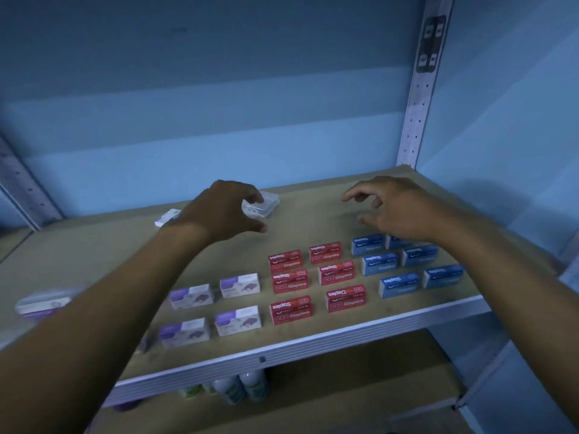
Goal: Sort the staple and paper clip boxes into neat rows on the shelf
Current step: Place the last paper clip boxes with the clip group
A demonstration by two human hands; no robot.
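Red boxes (316,281), blue boxes (407,264) and purple boxes (213,308) sit in rows; left hand (224,211) reaches, fingers spread, toward a far clear box (261,204); right hand (394,208) hovers, spread and empty.

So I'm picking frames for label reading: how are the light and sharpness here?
Head view: dim, blue-tinted light; red staple boxes readable; the box at far left smeared by blur; shelf upright leans from wide-angle distortion; soft shadow under right hand.
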